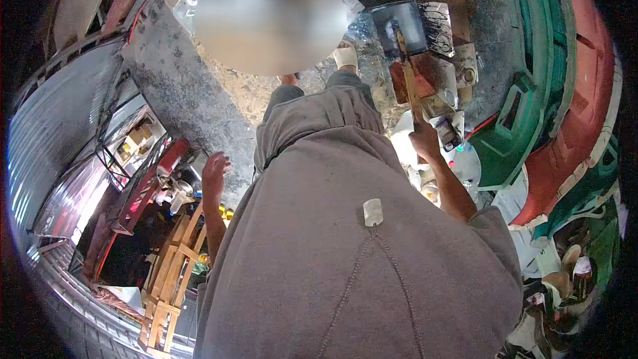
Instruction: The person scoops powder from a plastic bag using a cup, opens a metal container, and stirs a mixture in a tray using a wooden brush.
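Observation:
My right hand (425,141) is closed around the lower end of a long wooden stick (411,83). The stick's far end is darkened and reaches over a square container (410,34) with a dark, shiny grey inside; whether it touches the surface I cannot tell. A reddish-brown block-like thing (427,74) lies beside the stick. Near my right wrist are a small dark can (446,131) and whitish containers. On the other side, my left hand (214,167) hangs in the air with its fingers apart and nothing in it.
Green and red curved moulded panels (588,93) stand along the right. At the lower left are a wooden pallet frame (171,272) and a red metal beam (129,203). The concrete floor (176,66) is stained. A blurred oval covers the area ahead of my feet.

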`<state>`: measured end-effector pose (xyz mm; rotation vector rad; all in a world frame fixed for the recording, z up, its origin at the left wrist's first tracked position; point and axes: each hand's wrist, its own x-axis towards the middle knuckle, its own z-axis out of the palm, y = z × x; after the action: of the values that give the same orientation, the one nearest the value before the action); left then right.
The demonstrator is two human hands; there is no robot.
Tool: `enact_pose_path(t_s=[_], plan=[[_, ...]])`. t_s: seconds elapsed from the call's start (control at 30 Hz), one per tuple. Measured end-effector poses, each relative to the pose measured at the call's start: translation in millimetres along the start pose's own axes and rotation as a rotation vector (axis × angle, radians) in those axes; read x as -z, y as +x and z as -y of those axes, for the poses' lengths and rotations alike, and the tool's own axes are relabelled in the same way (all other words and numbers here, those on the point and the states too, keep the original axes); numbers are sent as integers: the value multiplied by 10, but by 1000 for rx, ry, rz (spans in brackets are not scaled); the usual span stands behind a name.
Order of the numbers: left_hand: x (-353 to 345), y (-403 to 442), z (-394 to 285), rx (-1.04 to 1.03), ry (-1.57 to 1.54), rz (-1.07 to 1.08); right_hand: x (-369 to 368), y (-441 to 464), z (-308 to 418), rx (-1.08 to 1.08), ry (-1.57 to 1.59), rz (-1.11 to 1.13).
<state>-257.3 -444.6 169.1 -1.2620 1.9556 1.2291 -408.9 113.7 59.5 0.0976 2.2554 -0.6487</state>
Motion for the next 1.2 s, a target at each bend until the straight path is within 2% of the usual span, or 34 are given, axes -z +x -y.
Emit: enact_pose_path(t_s=[0.03,0.13,0.2,0.23,0.3,0.37,0.43,0.47,0.5,0.53,0.6,0.63,0.7,0.73,0.77,0.83,0.9,0.97,1.03,1.07,1.1,1.17,1.2], plan=[[-9,5,29,0,-2,-1,-3,22,-3,2,-1,0],[-73,-41,85,-35,-39,3,-102,274,-177,45,-273,60],[-115,-189,94,-13,50,7,-429,769,-675,259,-553,-100],[-97,-232,180,-13,56,2,-484,978,-740,318,-546,-186],[-73,-258,548,91,-24,20,-525,1381,-721,227,-409,-174],[-57,-285,775,100,-1,29,-638,1646,-626,73,-276,-76],[-70,-341,846,209,-11,22,-939,1713,-595,125,-178,-25],[-74,-347,912,172,-11,41,-968,1763,-515,122,-184,-30],[-116,-294,981,167,-22,41,-992,1811,-434,52,-10,-29],[-135,-276,1017,-51,115,64,-907,1799,-325,-70,388,9],[-161,-262,991,-88,215,90,-607,1645,-205,-315,1339,103],[-179,-233,965,-91,209,95,-414,1500,-247,-321,1706,188],[-264,-133,896,123,-179,67,-50,1136,-327,-278,2035,373],[-308,-153,644,145,-83,49,119,979,-349,-268,2060,416],[-334,-147,561,144,-95,44,259,830,-352,-278,2007,419],[-341,-174,503,103,-102,7,431,613,-297,-349,1640,339],[-351,-240,472,78,-113,-15,422,543,-246,-272,941,272],[-317,-233,510,65,-100,33,311,526,-137,17,157,140],[-295,-237,607,81,-41,32,355,494,113,-158,-438,186],[-274,-254,679,98,-66,22,226,573,-49,-157,-430,183],[-248,-267,750,115,-93,11,15,726,-331,97,-516,-45],[-225,-370,672,148,-71,-10,-240,1036,-706,354,-588,-271],[-218,-443,644,186,-53,-29,-317,1218,-811,293,-485,-240]])
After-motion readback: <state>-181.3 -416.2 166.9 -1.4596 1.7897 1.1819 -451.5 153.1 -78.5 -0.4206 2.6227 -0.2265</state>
